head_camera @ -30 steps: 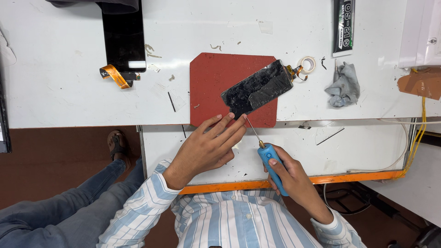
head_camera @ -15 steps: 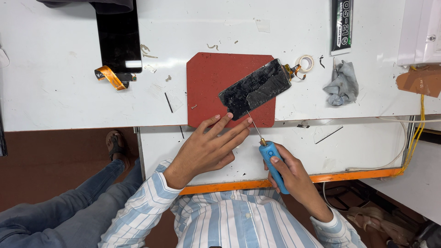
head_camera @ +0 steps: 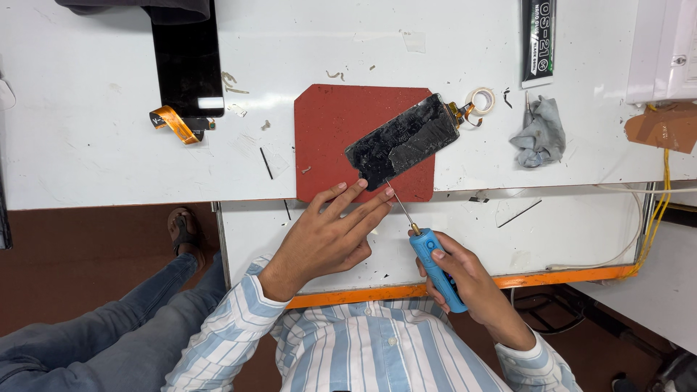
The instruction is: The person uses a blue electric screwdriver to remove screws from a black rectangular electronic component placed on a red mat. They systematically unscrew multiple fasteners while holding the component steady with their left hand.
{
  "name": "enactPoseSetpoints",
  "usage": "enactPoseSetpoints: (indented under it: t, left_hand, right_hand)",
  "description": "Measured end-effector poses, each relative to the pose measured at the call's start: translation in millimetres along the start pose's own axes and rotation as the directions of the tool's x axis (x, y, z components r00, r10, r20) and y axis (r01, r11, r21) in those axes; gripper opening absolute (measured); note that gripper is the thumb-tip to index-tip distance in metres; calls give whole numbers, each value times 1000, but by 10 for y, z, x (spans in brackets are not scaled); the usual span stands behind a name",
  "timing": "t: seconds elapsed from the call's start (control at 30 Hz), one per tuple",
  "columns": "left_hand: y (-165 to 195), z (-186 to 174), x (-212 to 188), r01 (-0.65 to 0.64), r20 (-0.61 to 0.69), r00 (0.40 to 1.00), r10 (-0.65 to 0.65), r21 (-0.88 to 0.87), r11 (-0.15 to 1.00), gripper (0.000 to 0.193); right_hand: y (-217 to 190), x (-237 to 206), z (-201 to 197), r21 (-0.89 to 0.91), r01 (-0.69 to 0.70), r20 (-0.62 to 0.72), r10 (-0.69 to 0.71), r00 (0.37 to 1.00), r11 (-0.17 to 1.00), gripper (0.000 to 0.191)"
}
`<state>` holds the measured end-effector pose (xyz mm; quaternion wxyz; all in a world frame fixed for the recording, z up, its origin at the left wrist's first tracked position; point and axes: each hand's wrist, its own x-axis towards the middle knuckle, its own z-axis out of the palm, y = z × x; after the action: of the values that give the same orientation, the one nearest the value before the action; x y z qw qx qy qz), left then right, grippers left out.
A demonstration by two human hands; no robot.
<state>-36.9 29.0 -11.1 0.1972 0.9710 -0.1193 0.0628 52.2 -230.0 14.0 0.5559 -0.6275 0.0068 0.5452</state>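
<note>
White workbench [head_camera: 94,145] carrying red mat [head_camera: 330,131] at centre, lying flat. Black screen panel [head_camera: 187,65] with orange ribbon cable [head_camera: 173,122] sitting far left. Tape roll [head_camera: 481,99], crumpled grey cloth [head_camera: 541,134] and black glue tube [head_camera: 538,40] lying right of mat. Brown scrap [head_camera: 664,125] resting at right edge.

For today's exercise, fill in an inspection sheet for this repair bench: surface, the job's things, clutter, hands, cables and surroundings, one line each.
Surface: white bench with scuffs; red mat at the middle.
Job's things: black phone panel lying tilted on the mat; blue-handled screwdriver, its tip at the panel's lower corner.
Clutter: grey rag, tape roll, black tube, a second black screen with an orange flex strip, small scraps.
Hands: left hand has fingertips by the panel's lower edge; right hand grips the screwdriver.
Cables: yellow wires at the right edge.
Surroundings: brown floor; a sandalled foot.
</note>
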Motion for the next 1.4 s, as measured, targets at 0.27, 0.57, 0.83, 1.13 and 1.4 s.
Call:
enactPoseSetpoints:
  t: [0.27,0.57,0.83,1.13,1.4]
  left_hand:
    - [-9,18,-12,1,-14,1000,-1,-8,1000,68]
    - [11,8,4,13,-13,1000,-13,-2,1000,67]
    - [16,-13,27,11,-45,999,-9,32,999,66]
    - [39,-22,41,16,-45,999,-14,39,999,69]
    - [27,0,-7,17,-36,999,-17,11,1000,71]
  right_hand:
    - [-90,-15,15,231,-82,30,77,997,970,53]
    - [-134,-27,62,303,-83,51,71,996,949,54]
    - [-124,-9,80,280,-63,37,55,998,958,54]
    - [-68,9,68,249,-58,13,56,998,967,53]
    - [49,69,-8,203,-41,33,35,999,978,52]
